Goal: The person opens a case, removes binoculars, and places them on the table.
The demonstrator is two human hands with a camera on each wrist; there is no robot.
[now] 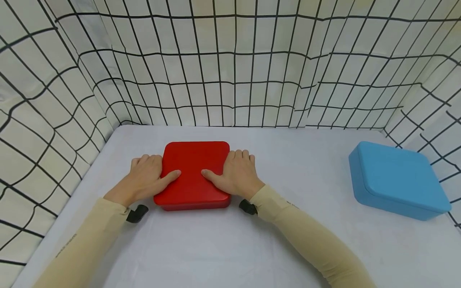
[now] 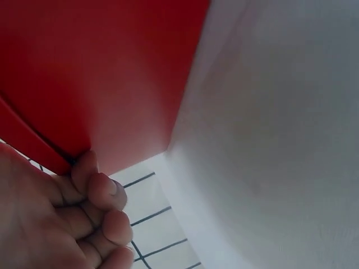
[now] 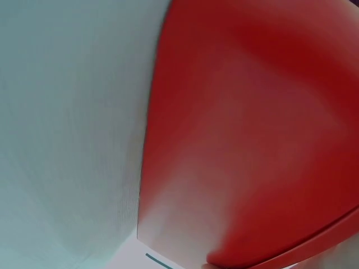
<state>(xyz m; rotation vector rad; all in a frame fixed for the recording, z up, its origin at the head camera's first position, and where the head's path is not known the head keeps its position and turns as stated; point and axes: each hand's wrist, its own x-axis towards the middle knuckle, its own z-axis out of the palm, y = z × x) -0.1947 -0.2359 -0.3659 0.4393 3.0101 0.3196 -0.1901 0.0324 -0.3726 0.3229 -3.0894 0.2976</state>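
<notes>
A red box (image 1: 196, 207) with a rounded-corner lid (image 1: 192, 158) sits on the white table, left of centre in the head view. My left hand (image 1: 144, 178) grips the lid's left side, thumb flat on top. In the left wrist view, its curled fingers (image 2: 108, 193) are at the lid's rim, beside the box's smooth side wall (image 2: 129, 101). On the opposite side, my right hand (image 1: 239, 172) holds the lid with its thumb on top too. The right wrist view shows mostly the box wall (image 3: 224, 140) and the lid's rim (image 3: 314, 246); most of that hand's fingers are hidden.
A closed light-blue box (image 1: 399, 180) stands at the right of the white table (image 1: 288, 160), near the side netting. Black grid netting (image 1: 234, 68) over pale sheeting borders the table at the back and both sides.
</notes>
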